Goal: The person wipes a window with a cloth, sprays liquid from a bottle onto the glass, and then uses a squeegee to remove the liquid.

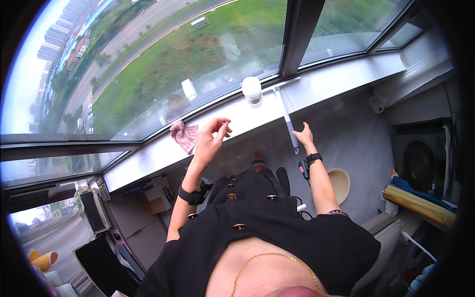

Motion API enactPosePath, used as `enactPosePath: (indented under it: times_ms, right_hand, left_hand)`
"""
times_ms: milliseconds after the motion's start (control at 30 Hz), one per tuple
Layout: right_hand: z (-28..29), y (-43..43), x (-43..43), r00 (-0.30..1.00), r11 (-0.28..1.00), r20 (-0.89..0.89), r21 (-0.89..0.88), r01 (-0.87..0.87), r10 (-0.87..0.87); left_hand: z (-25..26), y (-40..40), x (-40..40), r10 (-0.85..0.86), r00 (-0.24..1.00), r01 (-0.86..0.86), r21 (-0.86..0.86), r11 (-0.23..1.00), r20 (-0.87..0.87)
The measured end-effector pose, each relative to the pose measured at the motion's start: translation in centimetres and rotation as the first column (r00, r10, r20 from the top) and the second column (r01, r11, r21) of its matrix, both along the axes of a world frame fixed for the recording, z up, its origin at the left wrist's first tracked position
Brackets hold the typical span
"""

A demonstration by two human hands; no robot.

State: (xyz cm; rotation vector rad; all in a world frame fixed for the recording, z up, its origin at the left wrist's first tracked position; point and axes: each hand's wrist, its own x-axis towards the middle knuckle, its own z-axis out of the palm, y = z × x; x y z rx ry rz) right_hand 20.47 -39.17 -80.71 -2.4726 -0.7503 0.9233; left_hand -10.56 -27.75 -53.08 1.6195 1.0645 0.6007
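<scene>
My left hand (pixel 212 140) hovers over the white windowsill (pixel 334 80) with its fingers loosely curled and nothing in it. Just left of it a pink checked cloth (pixel 184 136) lies crumpled on the sill, one corner hanging over the edge. A window squeegee (pixel 287 120) rests with its blade against the window side of the sill, its grey handle jutting out over the floor. Beside that handle is my right hand (pixel 305 134), fingers spread; whether the thumb touches the handle cannot be told. Between the hands, a white-topped clear bottle (pixel 252 92) stands on the sill by the glass.
Large window panes (pixel 178 63) in a dark frame (pixel 301 35) rise behind the sill. A beige round basin (pixel 338 185) sits on the grey floor at right. A front-loading washing machine (pixel 418 165) stands further right, and cardboard boxes (pixel 157 198) are under the sill at left.
</scene>
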Motion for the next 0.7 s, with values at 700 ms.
enactPosePath:
  times_ms: [700]
  right_hand:
    - [3.1, -3.5, -5.5, 0.942, 0.924, 0.181, 0.316, 0.215, -0.281]
  left_hand:
    - [-0.3, -1.4, -3.3, 0.059, 0.996, -0.064, 0.090, 0.994, 0.060]
